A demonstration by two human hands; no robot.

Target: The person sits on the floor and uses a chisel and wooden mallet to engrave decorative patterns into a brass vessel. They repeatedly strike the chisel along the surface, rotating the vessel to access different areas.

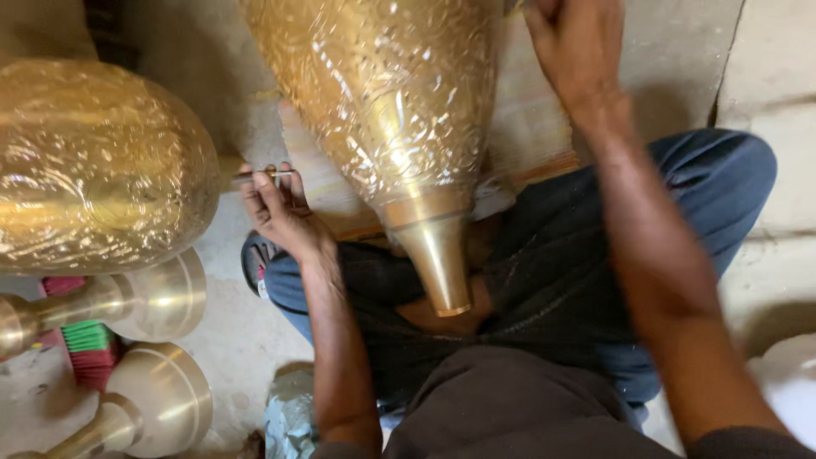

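A large engraved brass vessel (395, 102) lies tilted across my lap, its smooth narrow neck (435, 255) pointing down toward me. My left hand (276, 208) is to the left of the vessel, fingers closed on a thin metal tool (270, 174) that points right. My right hand (574, 42) reaches up along the vessel's right side near the top edge of the view; what its fingers grip is cut off. A wooden block (527, 136) lies under the vessel.
Another big engraved brass body (93, 161) sits at the left. Two brass trumpet-shaped bases (161, 297) (157, 399) lie below it, beside a red and green brush (89, 348). My legs in blue trousers (722, 187) rest on the concrete floor (680, 51).
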